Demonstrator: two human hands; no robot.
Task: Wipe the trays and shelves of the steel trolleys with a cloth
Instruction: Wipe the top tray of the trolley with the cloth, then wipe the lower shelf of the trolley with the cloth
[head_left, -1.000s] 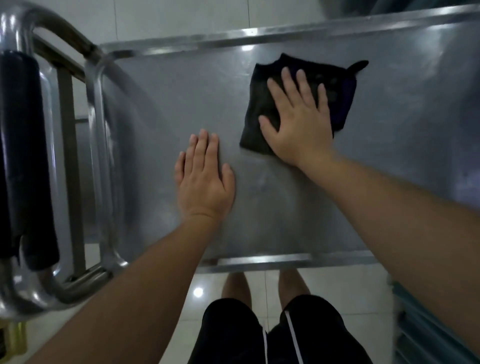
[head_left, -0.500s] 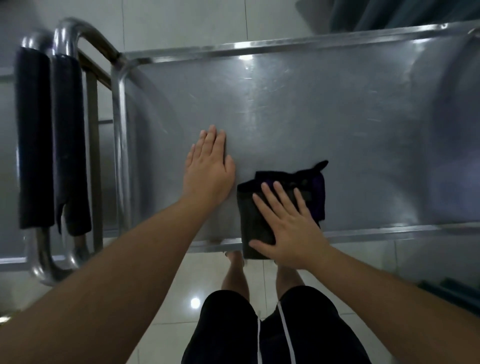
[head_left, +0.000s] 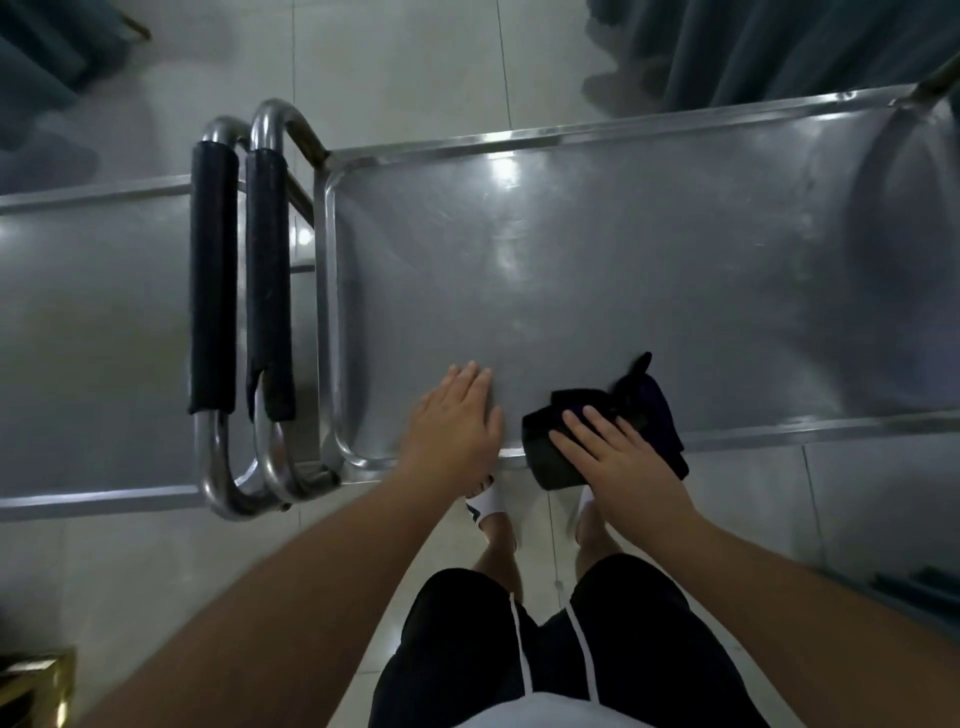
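Cloth (head_left: 605, 431), dark, folded, at near rim of steel trolley tray (head_left: 623, 260), half overhanging, pressed under flat-fingered right hand (head_left: 618, 457); left hand (head_left: 452, 421) flat beside it, gripping nothing; risk: cloth likely slips off rim to floor if drawn nearer.

The tray (head_left: 597, 270) is brushed steel with a dull sheen and faint scuffs. The cloth (head_left: 644, 410) is dark, soft and matt. Handle tubes (head_left: 270, 124) are polished metal with black matt sleeves (head_left: 213, 280). Floor tiles (head_left: 395, 62) are glossy.
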